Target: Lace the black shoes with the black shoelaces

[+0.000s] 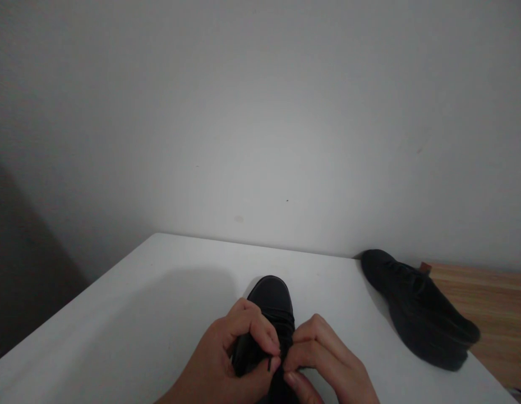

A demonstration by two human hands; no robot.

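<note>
A black lace-up shoe (270,293) lies on the white table, toe pointing away from me. My left hand (237,353) is over its left side, thumb and forefinger pinched on a black shoelace (269,365) whose short end sticks out below the fingertips. From the right, my right hand (327,359) is closed at the lacing, its fingertips close to those of the left. What the right fingers pinch is hidden between them. Both hands cover the middle of the shoe, and its heel runs out of view at the bottom.
Another black shoe (420,314) lies on its own at the table's right edge. The white table (193,252) backs against a grey-white wall (260,140). Beyond its right edge is a wood-grain surface (491,314). A dark area is at the far left.
</note>
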